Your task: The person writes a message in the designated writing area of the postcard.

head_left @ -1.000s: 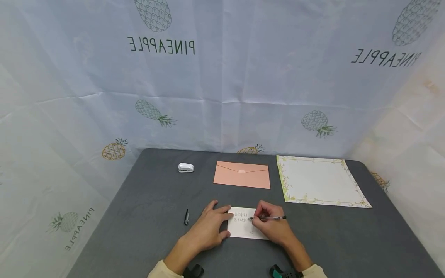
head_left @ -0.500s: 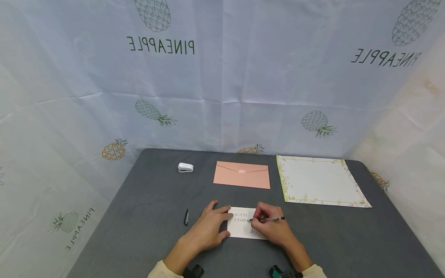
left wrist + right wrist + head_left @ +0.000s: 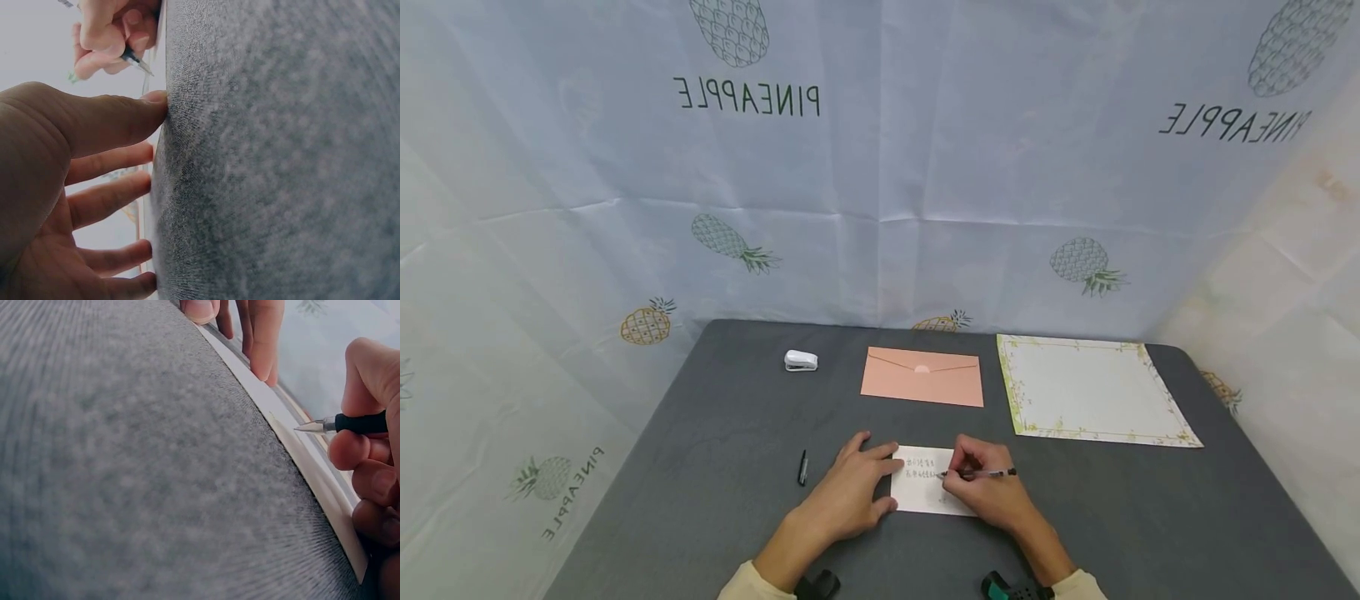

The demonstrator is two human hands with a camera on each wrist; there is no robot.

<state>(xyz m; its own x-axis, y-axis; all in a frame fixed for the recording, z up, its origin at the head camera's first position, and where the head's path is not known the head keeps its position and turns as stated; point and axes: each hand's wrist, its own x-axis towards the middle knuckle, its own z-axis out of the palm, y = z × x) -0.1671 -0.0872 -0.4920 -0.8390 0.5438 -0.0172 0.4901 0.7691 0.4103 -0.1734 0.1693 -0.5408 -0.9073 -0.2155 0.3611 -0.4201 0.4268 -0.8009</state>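
A small white card (image 3: 917, 497) with lines of handwriting lies near the front of the dark grey table. My right hand (image 3: 988, 487) pinches a pen (image 3: 996, 473) between thumb and fingers, its tip at the written lines. In the right wrist view the pen's metal tip (image 3: 312, 427) points at the card (image 3: 284, 425). My left hand (image 3: 847, 492) rests with spread fingers on the card's left edge. The left wrist view shows its thumb (image 3: 119, 122) on the card's near edge and the other fingertips down beyond it.
A black pen cap (image 3: 802, 468) lies left of my left hand. Farther back are a white stapler (image 3: 801, 361), a pink envelope (image 3: 921, 379) and, at right, a large sheet with a floral border (image 3: 1090, 392). A pineapple-print cloth (image 3: 880, 167) hangs behind the table (image 3: 722, 450).
My right hand makes only tiny shifts with the pen at the same spot along the second line of writing. The left hand keeps its place on the card.
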